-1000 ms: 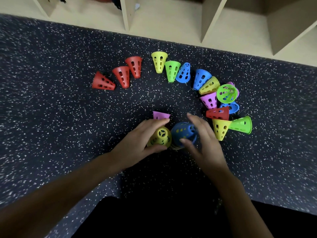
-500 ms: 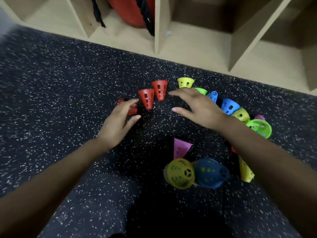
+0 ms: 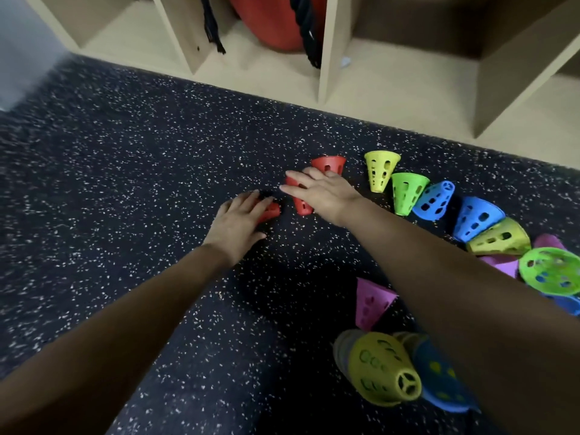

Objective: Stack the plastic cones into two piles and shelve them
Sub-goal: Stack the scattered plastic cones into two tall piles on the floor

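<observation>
- Fingers point(image 3: 251, 199) of your left hand point(image 3: 240, 221) are lying over a small red perforated plastic cone point(image 3: 271, 211), which is resting on its side on the dark speckled rubber floor point(image 3: 141, 183). I cannot tell whether they are closing round it, because the hand is hiding most of it.
- Your right hand point(image 3: 324, 193) is reaching in just beside it. Its fingers point(image 3: 295, 189) are lying straight and spread across a second red perforated cone point(image 3: 302, 207), gripping nothing. A third red cone point(image 3: 329, 164) is lying just beyond that hand.
- Two piles, a yellow-topped pile point(image 3: 383, 372) and a blue-topped pile point(image 3: 439, 378), are leaning side by side close to you, well apart from the reds.
- These cones are looking light and thin-walled, stiff with a little give, so they are probably going to skid or roll at a nudge. By my judgement you are getting the surest hold by pinching each one at its wide rim, and the holes are offering extra purchase.
- Past the floor's edge, the pale wooden cubby shelf point(image 3: 370, 89) is standing ready for the piles.
</observation>
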